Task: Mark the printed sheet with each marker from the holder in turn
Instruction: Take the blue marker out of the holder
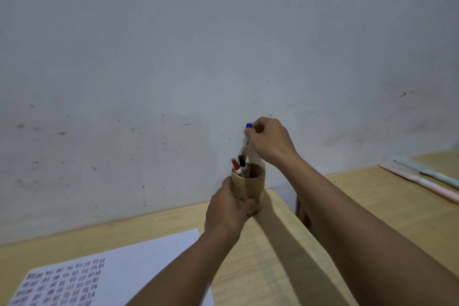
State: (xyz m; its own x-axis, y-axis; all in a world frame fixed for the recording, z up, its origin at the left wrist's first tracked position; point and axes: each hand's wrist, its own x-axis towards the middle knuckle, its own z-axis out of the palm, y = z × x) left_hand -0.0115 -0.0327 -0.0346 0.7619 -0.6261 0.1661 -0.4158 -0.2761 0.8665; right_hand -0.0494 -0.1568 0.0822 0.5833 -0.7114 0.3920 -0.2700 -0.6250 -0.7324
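Blue-capped marker point(246, 143) pinched near cap by right hand point(269, 142) fingertips; left hand point(229, 209) gripping holder point(250, 185)

Two bare forearms enter from the lower right of the frame, one from the bottom edge near centre, the other from the right corner. No sleeve, watch, ring or bracelet shows on either. The left hand point(229, 209) and the right hand point(269, 140) are ungloved, with short, unpainted fingernails. The forearms look slim and smooth; shadow darkens their undersides.
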